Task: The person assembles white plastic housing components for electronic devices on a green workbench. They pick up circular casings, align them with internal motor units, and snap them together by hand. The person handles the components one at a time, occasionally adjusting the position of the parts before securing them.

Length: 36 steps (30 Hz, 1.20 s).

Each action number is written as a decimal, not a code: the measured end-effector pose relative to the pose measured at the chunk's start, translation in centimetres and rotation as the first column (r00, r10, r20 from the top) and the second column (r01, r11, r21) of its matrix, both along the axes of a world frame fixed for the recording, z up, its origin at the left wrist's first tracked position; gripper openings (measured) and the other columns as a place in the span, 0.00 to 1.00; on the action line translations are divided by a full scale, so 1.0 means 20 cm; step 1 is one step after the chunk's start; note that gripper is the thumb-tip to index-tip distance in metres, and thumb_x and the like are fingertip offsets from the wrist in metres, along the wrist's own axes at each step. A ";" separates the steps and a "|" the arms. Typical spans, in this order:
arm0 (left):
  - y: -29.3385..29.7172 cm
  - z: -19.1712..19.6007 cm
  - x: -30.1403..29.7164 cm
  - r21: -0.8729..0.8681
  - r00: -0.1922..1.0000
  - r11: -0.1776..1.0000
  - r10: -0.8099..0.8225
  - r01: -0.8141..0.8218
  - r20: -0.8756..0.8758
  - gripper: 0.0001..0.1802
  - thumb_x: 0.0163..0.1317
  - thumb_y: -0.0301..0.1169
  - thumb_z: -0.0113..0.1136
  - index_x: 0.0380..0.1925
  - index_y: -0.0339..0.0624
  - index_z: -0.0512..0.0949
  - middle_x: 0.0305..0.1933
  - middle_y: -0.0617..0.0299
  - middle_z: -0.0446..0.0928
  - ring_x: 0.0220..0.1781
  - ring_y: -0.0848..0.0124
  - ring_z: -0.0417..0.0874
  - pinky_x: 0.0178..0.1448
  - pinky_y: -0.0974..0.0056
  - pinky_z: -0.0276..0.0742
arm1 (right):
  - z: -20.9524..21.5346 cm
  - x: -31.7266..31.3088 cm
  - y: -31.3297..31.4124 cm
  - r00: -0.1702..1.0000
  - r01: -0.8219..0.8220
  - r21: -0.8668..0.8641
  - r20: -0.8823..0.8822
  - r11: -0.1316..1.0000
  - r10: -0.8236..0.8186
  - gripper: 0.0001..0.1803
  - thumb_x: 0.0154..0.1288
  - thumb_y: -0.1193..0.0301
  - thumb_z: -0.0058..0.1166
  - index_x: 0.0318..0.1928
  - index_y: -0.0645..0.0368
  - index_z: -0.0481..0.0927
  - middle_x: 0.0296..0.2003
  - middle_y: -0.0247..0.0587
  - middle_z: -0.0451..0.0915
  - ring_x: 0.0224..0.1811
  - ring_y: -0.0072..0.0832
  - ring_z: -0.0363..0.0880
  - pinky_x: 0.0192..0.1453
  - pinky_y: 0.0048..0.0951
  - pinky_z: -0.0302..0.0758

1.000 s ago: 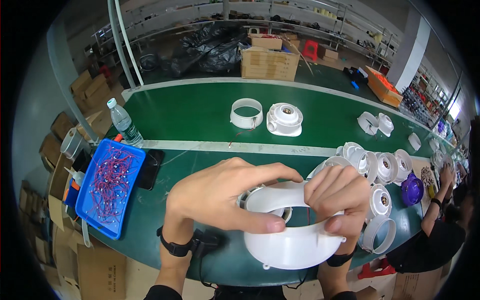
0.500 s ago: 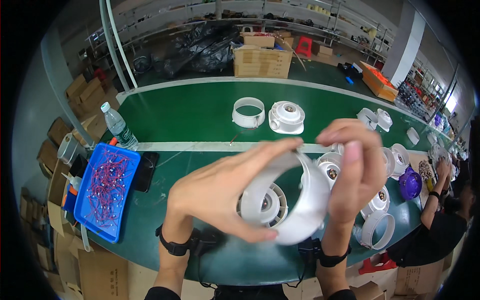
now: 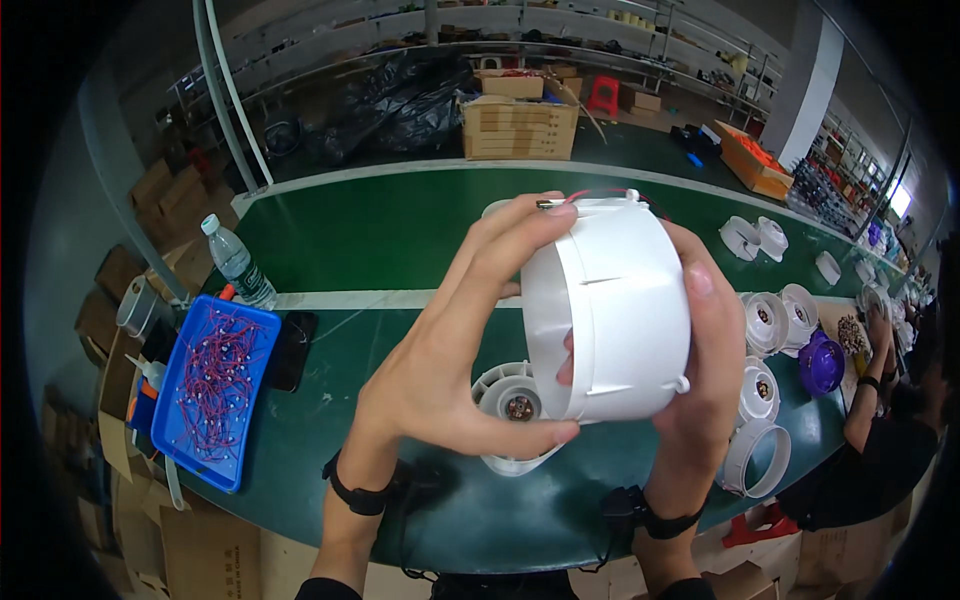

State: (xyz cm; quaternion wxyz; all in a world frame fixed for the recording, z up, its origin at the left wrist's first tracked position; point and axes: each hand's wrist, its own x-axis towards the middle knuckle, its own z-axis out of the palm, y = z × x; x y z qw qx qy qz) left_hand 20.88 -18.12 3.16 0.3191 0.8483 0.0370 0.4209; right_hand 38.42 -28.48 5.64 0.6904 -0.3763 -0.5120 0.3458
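A white plastic ring (image 3: pixel 635 320) is held up above the table, tilted on its side with its wall toward me. My left hand (image 3: pixel 440 360) grips its left rim, thumb below and fingers on top. My right hand (image 3: pixel 712 350) is wrapped round its right side. A thin red wire (image 3: pixel 595 192) runs along the top of the ring, its dark end by my left fingertips. Below, partly hidden by my left hand and the ring, a round white fan-like housing (image 3: pixel 500 378) lies on the green table.
At left stand a blue tray (image 3: pixel 262 345) of red wires with white connectors, a black phone (image 3: pixel 293 352) and a water bottle (image 3: pixel 238 262). More white housings (image 3: pixel 760 388), a loose ring (image 3: pixel 755 460) and a purple part (image 3: pixel 820 364) lie at right, near another person's arm (image 3: pixel 862 415).
Both hands have turned the ring so its outer wall and the red wire on top now show. It has also risen slightly, uncovering more of the housing below.
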 end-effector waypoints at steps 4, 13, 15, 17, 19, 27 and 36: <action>0.02 -0.03 0.04 0.054 0.994 0.997 -0.054 0.049 0.099 0.64 0.32 0.43 0.81 0.73 0.44 0.58 0.75 0.41 0.56 0.77 0.45 0.60 0.72 0.44 0.65 | 0.02 -0.01 -0.03 0.994 -0.067 -0.048 -0.092 0.997 0.063 0.26 0.76 0.60 0.41 0.62 0.68 0.72 0.46 0.44 0.81 0.42 0.21 0.83 0.42 0.20 0.78; 0.05 -0.09 0.10 -0.045 0.943 0.999 -0.003 0.019 0.334 0.49 0.45 0.38 0.75 0.67 0.39 0.62 0.70 0.41 0.62 0.72 0.49 0.66 0.70 0.48 0.68 | 0.04 -0.08 -0.03 0.979 0.127 -0.022 0.162 0.992 -0.122 0.31 0.73 0.58 0.39 0.61 0.76 0.71 0.52 0.52 0.79 0.53 0.28 0.79 0.56 0.23 0.72; 0.00 -0.08 0.11 -0.147 0.912 0.988 0.096 -0.039 0.400 0.51 0.45 0.38 0.75 0.68 0.37 0.59 0.69 0.42 0.63 0.72 0.50 0.67 0.70 0.48 0.68 | 0.01 -0.07 -0.03 0.996 -0.011 0.062 0.087 0.998 0.006 0.27 0.76 0.61 0.42 0.62 0.72 0.70 0.49 0.48 0.81 0.46 0.25 0.82 0.48 0.24 0.77; 0.00 -0.07 0.10 -0.115 0.905 0.993 0.082 -0.037 0.417 0.53 0.44 0.38 0.75 0.68 0.35 0.56 0.68 0.43 0.64 0.71 0.52 0.68 0.70 0.48 0.68 | -0.01 -0.08 -0.03 0.992 -0.028 0.121 0.129 0.992 0.012 0.23 0.76 0.64 0.45 0.61 0.71 0.70 0.44 0.46 0.82 0.39 0.24 0.84 0.41 0.24 0.80; 0.00 -0.06 0.09 -0.070 0.905 0.996 0.083 -0.059 0.417 0.53 0.44 0.38 0.75 0.68 0.35 0.55 0.67 0.44 0.65 0.71 0.53 0.68 0.71 0.48 0.67 | -0.03 -0.11 -0.02 0.967 0.042 0.173 0.242 0.984 -0.084 0.20 0.75 0.67 0.47 0.57 0.71 0.73 0.39 0.45 0.84 0.34 0.24 0.85 0.37 0.24 0.80; 0.02 -0.01 0.02 0.154 0.928 0.977 0.085 -0.150 0.364 0.53 0.43 0.48 0.74 0.66 0.34 0.60 0.64 0.37 0.66 0.68 0.49 0.70 0.74 0.49 0.59 | -0.10 -0.07 0.06 0.889 0.071 0.503 0.360 0.861 -0.284 0.13 0.69 0.70 0.52 0.39 0.71 0.78 0.20 0.39 0.82 0.19 0.25 0.84 0.22 0.24 0.75; 0.05 0.06 -0.07 0.273 0.989 0.956 0.072 -0.104 0.127 0.52 0.40 0.43 0.78 0.67 0.36 0.67 0.71 0.36 0.63 0.73 0.47 0.66 0.75 0.49 0.59 | -0.07 -0.03 0.05 0.902 0.013 0.368 0.396 0.930 -0.169 0.16 0.68 0.69 0.57 0.28 0.71 0.84 0.16 0.37 0.81 0.14 0.21 0.78 0.18 0.23 0.70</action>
